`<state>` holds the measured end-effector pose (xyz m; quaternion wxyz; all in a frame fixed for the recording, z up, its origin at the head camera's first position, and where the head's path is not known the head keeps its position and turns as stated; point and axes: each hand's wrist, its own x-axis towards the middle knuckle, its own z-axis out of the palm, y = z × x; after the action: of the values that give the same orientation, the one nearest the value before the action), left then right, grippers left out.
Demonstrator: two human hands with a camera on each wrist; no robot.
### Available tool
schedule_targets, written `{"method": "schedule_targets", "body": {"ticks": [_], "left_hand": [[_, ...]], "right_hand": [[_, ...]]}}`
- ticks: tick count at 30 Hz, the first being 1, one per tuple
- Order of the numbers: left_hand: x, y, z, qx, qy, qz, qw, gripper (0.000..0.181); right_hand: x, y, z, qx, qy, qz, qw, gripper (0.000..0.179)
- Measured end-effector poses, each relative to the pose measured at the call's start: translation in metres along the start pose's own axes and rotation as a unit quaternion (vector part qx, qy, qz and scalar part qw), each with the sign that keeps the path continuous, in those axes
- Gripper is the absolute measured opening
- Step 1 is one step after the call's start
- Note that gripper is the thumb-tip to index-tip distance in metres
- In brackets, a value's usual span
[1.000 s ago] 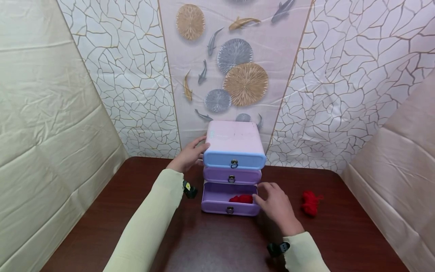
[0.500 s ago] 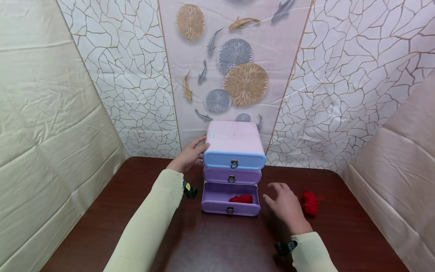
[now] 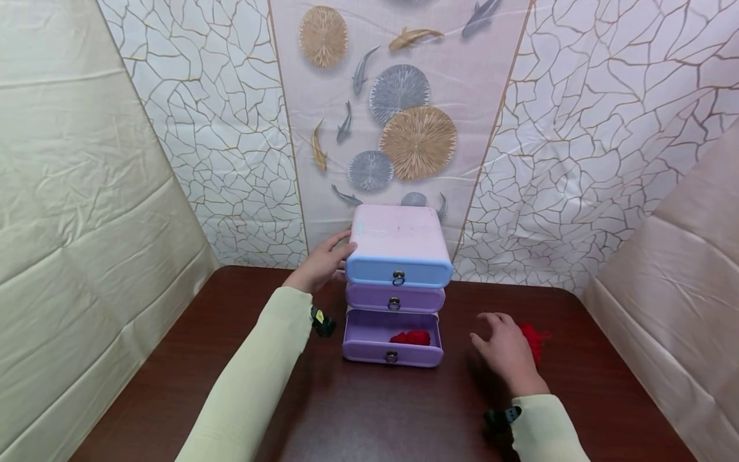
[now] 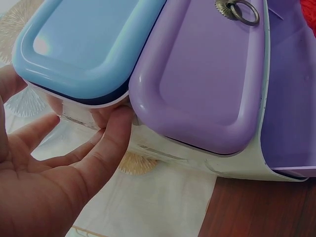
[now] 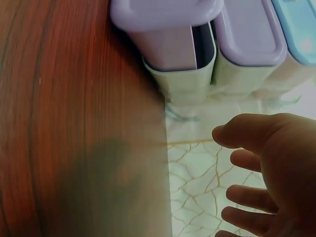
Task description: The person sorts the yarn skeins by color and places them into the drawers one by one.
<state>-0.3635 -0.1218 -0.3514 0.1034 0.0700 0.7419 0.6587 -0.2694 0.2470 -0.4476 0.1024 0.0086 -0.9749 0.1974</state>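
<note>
A small chest of drawers with a pink top stands at the middle back of the table. Its blue top drawer and lilac middle drawer are closed; the purple bottom drawer is pulled out, with a bundle of red yarn inside. My left hand steadies the chest's left side, fingers spread along it in the left wrist view. To the right of the chest, my right hand hovers with relaxed, separated fingers and holds nothing. It partly covers a second red yarn bundle.
The dark brown table reaches back to a patterned cloth backdrop. Pale cloth walls close in both sides. A black wrist camera sits on the left wrist, another on the right.
My right hand has moved away from the open bottom drawer, rightward to the yarn bundle on the table. My left hand and the chest stay in place.
</note>
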Motion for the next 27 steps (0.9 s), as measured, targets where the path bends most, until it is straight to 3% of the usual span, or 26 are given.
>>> {"method": "schedule_targets", "body": {"ticks": [27], "left_hand": [[0.002, -0.002, -0.001, -0.001, 0.001, 0.0, 1.0, 0.058]], "right_hand": [[0.001, 0.049, -0.01, -0.007, -0.04, 0.023, 0.9989, 0.061]]}}
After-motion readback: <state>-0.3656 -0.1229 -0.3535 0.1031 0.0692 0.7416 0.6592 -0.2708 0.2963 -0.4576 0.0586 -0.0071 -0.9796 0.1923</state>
